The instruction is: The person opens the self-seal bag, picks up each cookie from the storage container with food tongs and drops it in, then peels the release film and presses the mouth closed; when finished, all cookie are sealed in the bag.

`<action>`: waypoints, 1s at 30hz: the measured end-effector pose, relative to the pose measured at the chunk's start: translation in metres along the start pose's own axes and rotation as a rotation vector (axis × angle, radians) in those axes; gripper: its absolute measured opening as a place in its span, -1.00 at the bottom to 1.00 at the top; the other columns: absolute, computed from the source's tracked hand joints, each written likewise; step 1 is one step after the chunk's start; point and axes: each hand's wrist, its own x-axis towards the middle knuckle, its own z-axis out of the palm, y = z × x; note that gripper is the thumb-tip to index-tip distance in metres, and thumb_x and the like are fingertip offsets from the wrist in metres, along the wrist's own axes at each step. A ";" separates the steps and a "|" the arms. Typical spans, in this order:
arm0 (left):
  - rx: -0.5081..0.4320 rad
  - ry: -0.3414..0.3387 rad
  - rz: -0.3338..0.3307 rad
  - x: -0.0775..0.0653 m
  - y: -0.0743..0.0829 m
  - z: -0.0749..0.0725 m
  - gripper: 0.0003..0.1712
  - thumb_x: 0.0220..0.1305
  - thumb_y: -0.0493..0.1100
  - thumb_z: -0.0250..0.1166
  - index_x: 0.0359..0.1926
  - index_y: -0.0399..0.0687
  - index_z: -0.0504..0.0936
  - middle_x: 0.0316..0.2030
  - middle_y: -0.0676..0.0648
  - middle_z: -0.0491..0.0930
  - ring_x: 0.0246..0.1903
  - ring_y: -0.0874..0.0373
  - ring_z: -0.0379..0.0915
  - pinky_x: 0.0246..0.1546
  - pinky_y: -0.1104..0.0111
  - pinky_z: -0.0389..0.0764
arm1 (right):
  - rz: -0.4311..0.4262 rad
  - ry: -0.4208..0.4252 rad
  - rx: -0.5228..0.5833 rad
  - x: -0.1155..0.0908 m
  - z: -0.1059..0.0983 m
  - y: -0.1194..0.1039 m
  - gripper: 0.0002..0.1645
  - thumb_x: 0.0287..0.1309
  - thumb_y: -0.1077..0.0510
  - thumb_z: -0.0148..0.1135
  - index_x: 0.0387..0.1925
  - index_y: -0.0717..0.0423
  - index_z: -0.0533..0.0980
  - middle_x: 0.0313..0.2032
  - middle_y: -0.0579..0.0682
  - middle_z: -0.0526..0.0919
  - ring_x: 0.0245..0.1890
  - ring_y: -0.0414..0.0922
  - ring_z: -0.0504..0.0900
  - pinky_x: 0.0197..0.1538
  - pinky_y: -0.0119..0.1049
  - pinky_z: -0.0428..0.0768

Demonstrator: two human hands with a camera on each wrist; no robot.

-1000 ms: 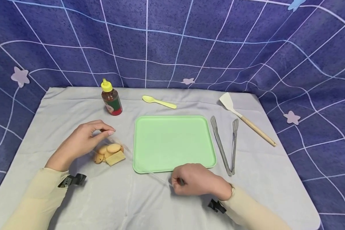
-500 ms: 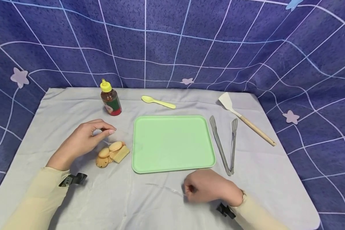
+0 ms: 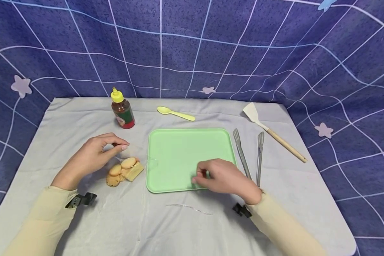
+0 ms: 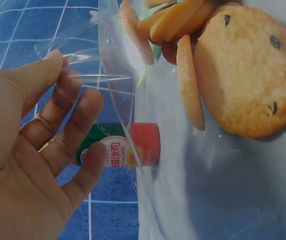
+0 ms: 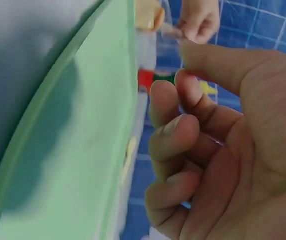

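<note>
My left hand (image 3: 91, 154) pinches the edge of a clear plastic bag (image 4: 115, 65) between thumb and forefinger, its other fingers spread loosely. Inside the bag lie several biscuits (image 3: 115, 170), some round and one rectangular, resting on the table left of the tray. Over the front right part of the green tray (image 3: 179, 149) hovers my right hand (image 3: 224, 177), fingers loosely curled around nothing, as the right wrist view shows. A thin clear plastic strip (image 3: 192, 207) lies on the cloth in front of the tray.
A sauce bottle (image 3: 123, 110) with a yellow cap stands behind the left hand. Behind the tray lies a yellow spoon (image 3: 176, 113). Metal tongs (image 3: 259, 156) and a white spatula (image 3: 283, 144) with a wooden handle lie to the right. A blue patterned curtain (image 3: 192, 49) hangs behind the table.
The right hand drew the plastic strip toward the front right, let it go on the cloth, then rose left over the tray. The biscuits shifted slightly. The left hand stayed in place.
</note>
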 end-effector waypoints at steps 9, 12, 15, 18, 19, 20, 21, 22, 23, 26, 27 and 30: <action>-0.003 -0.011 -0.006 0.001 -0.001 0.001 -0.91 0.26 0.06 0.24 -0.24 0.33 0.65 -0.28 0.29 0.54 -0.32 0.37 0.41 -0.28 0.42 0.39 | -0.112 -0.180 0.089 0.081 0.038 -0.023 -0.50 0.23 -0.17 0.13 0.15 -0.12 0.40 -0.39 -0.36 0.53 -0.45 -0.41 0.49 -0.40 -0.44 0.47; 0.001 -0.014 -0.007 0.000 -0.001 0.001 -0.87 0.26 0.07 0.24 -0.23 0.27 0.67 -0.29 0.29 0.54 -0.34 0.37 0.40 -0.30 0.40 0.39 | -0.094 -0.193 0.069 0.095 0.044 -0.031 -0.51 0.23 -0.15 0.14 0.16 -0.16 0.39 -0.43 -0.35 0.52 -0.49 -0.40 0.48 -0.47 -0.44 0.45; 0.000 -0.013 0.005 0.000 -0.002 -0.001 -0.84 0.26 0.05 0.24 -0.21 0.19 0.68 -0.29 0.28 0.55 -0.34 0.36 0.39 -0.31 0.41 0.38 | -0.064 -0.190 0.069 0.104 0.048 -0.034 -0.57 0.23 -0.11 0.16 0.10 -0.14 0.41 -0.52 -0.32 0.51 -0.55 -0.37 0.45 -0.52 -0.43 0.43; 0.006 -0.004 0.004 -0.001 -0.004 -0.003 -0.87 0.26 0.04 0.24 -0.22 0.24 0.67 -0.30 0.29 0.55 -0.34 0.36 0.39 -0.31 0.45 0.36 | -0.034 -0.176 0.079 0.110 0.051 -0.036 -0.61 0.25 -0.07 0.15 0.07 -0.12 0.40 -0.60 -0.26 0.49 -0.62 -0.33 0.41 -0.57 -0.41 0.40; 0.008 -0.001 0.001 -0.002 -0.005 -0.004 -0.88 0.26 0.04 0.24 -0.22 0.26 0.67 -0.30 0.29 0.55 -0.34 0.36 0.39 -0.31 0.46 0.35 | -0.028 -0.171 0.080 0.111 0.052 -0.037 -0.62 0.25 -0.07 0.15 0.07 -0.12 0.40 -0.62 -0.25 0.47 -0.63 -0.32 0.40 -0.58 -0.41 0.39; 0.009 0.002 -0.002 -0.003 -0.005 -0.005 -0.89 0.26 0.04 0.24 -0.22 0.28 0.66 -0.30 0.29 0.55 -0.34 0.37 0.39 -0.31 0.47 0.35 | -0.026 -0.168 0.079 0.113 0.053 -0.038 -0.65 0.25 -0.06 0.14 0.05 -0.12 0.42 -0.63 -0.24 0.46 -0.65 -0.32 0.39 -0.59 -0.41 0.37; 0.013 0.005 -0.005 -0.004 -0.006 -0.006 -0.89 0.26 0.04 0.24 -0.22 0.29 0.66 -0.30 0.29 0.54 -0.34 0.37 0.39 -0.32 0.48 0.34 | -0.027 -0.166 0.078 0.115 0.053 -0.039 -0.68 0.26 -0.06 0.13 0.02 -0.13 0.43 -0.65 -0.23 0.45 -0.66 -0.31 0.37 -0.61 -0.40 0.35; 0.014 0.009 -0.010 -0.005 -0.006 -0.007 -0.89 0.26 0.04 0.24 -0.22 0.29 0.66 -0.30 0.29 0.54 -0.34 0.37 0.39 -0.32 0.48 0.34 | -0.032 -0.163 0.073 0.117 0.054 -0.040 -0.73 0.26 -0.05 0.12 -0.03 -0.15 0.45 -0.66 -0.23 0.44 -0.67 -0.31 0.36 -0.63 -0.40 0.34; 0.014 0.011 -0.010 -0.005 -0.007 -0.007 -0.88 0.26 0.03 0.24 -0.22 0.26 0.66 -0.30 0.29 0.54 -0.34 0.37 0.39 -0.32 0.48 0.34 | -0.036 -0.161 0.069 0.119 0.054 -0.041 -0.79 0.27 -0.04 0.11 -0.08 -0.17 0.47 -0.67 -0.23 0.44 -0.68 -0.31 0.35 -0.64 -0.40 0.32; 0.010 0.018 -0.009 -0.007 -0.006 -0.009 -0.86 0.27 0.02 0.24 -0.21 0.21 0.67 -0.30 0.28 0.55 -0.34 0.37 0.39 -0.31 0.48 0.34 | -0.047 -0.153 0.055 0.122 0.055 -0.044 -0.92 0.28 -0.02 0.08 -0.24 -0.22 0.49 -0.70 -0.25 0.42 -0.70 -0.31 0.33 -0.68 -0.40 0.28; 0.009 0.022 -0.009 -0.008 -0.006 -0.010 -0.87 0.27 0.02 0.24 -0.21 0.21 0.67 -0.30 0.29 0.55 -0.33 0.38 0.40 -0.31 0.48 0.34 | -0.049 -0.146 0.049 0.122 0.055 -0.045 -0.93 0.29 -0.01 0.07 -0.27 -0.23 0.49 -0.70 -0.25 0.42 -0.70 -0.31 0.33 -0.69 -0.40 0.27; -0.001 0.053 0.001 -0.007 -0.004 -0.011 -0.90 0.27 -0.01 0.24 -0.22 0.26 0.67 -0.29 0.29 0.56 -0.30 0.37 0.41 -0.27 0.48 0.34 | -0.053 -0.104 0.008 0.121 0.052 -0.047 -0.93 0.31 -0.04 0.03 -0.28 -0.26 0.46 -0.70 -0.26 0.41 -0.70 -0.30 0.34 -0.69 -0.39 0.29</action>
